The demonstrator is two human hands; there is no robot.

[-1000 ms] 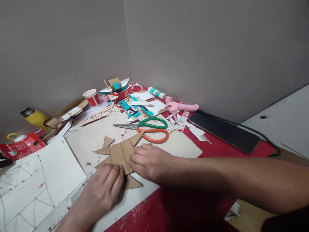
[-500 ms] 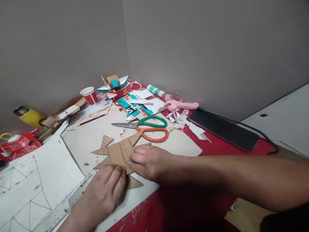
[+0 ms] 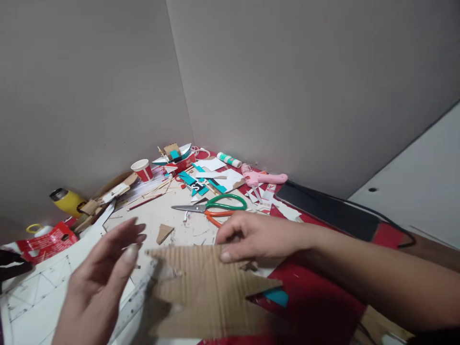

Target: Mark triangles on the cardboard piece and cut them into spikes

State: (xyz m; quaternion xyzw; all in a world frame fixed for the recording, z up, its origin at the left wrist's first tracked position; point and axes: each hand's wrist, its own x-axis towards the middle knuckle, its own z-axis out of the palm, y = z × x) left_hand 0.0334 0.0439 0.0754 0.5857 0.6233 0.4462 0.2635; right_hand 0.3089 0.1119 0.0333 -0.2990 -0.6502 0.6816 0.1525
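Note:
A brown corrugated cardboard cutout (image 3: 204, 297) with pointed spikes along its sides is held up near the front of the table. My right hand (image 3: 244, 239) pinches its far edge, thumb on the near face. Left of the cutout, my left hand (image 3: 108, 278) is raised with fingers apart, touching nothing that I can see. Just beyond the cutout lie scissors (image 3: 201, 208) with one green and one orange handle, the orange one partly behind my right hand. A small cardboard scrap (image 3: 165, 233) rests on the white board between them.
A pink glue gun (image 3: 264, 177), a black phone-like slab (image 3: 327, 211) and paper scraps lie at the right. Toward the back stand a red-and-white cup (image 3: 143, 170) and a model boat (image 3: 174, 155). A yellow bottle (image 3: 68, 202) leans at left, above a drawn sheet (image 3: 39, 292).
The cardboard cutout has been lifted off the table and brought closer, held by my right hand. My left hand has let go and moved left, fingers spreading. The view has tilted up.

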